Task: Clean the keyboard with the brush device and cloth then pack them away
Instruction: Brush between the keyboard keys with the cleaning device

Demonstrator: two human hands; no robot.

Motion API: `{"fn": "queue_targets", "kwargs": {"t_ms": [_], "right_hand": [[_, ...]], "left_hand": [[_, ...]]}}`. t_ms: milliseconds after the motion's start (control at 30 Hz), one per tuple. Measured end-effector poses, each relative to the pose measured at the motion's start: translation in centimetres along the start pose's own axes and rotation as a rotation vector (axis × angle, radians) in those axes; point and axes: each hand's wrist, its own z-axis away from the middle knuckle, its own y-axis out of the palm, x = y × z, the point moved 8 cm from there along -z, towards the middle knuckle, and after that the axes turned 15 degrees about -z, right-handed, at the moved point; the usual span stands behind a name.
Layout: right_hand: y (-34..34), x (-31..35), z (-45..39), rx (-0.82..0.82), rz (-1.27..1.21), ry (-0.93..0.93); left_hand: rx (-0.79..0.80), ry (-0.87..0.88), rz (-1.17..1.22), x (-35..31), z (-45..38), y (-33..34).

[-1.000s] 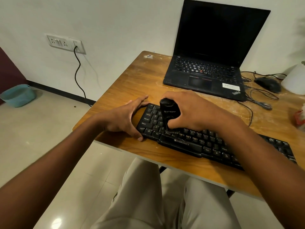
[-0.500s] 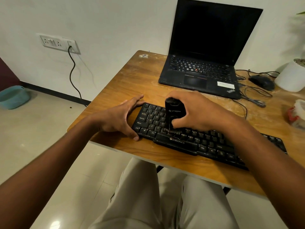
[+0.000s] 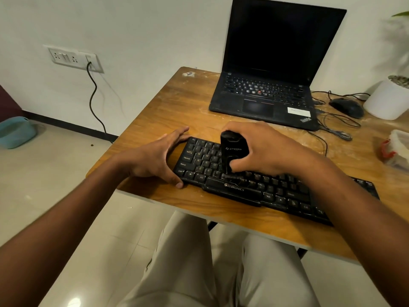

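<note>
A black keyboard [image 3: 261, 187] lies along the near edge of the wooden table [image 3: 177, 107]. My right hand [image 3: 263, 147] grips a black brush device [image 3: 232, 151] that stands upright on the keys, its bristles down near the space bar. My left hand [image 3: 155, 158] braces the keyboard's left end, fingers straight along the far corner and thumb at the near corner. No cloth is in view.
An open black laptop [image 3: 265, 94] stands behind the keyboard. To its right are a black mouse [image 3: 347, 107] with loose cables, a white plant pot [image 3: 389, 98] and a plastic bag [image 3: 398, 149]. A teal bin [image 3: 15, 131] sits on the floor at left.
The brush device has shifted slightly to the right along the keys with my right hand. My left hand keeps its place on the keyboard's left end.
</note>
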Motion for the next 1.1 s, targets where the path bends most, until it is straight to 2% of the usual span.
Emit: {"fn": "queue_targets", "kwargs": {"t_ms": [133,200,467,733,867,1000,1100], "right_hand": [[0.5,2.2,-1.2,-0.128,-0.179,-0.148],[2.0,2.5,-1.8,-0.120,-0.210,-0.198],[0.8,-0.1,-0.5,0.038,0.007,-0.030],[1.5,2.1,-2.2,-0.174,-0.190,-0.187],[2.9,1.5,-2.4,-0.109,-0.128,-0.154],[1.0,0.4,-1.2,0.025,0.034,-0.023],[-0.2,0.5,-1.0,-0.010,0.011,-0.014]], "left_hand": [[-0.002,-0.009,-0.003,0.0,0.0,0.0],[-0.008,-0.012,-0.009,0.0,0.1,-0.1],[0.002,-0.021,-0.005,-0.1,0.1,0.0],[0.004,-0.032,-0.002,0.1,0.0,0.0],[0.003,-0.030,0.009,0.2,-0.1,0.1],[0.013,-0.037,0.012,0.2,-0.1,0.1],[0.006,-0.039,0.009,0.2,-0.1,0.1]]}}
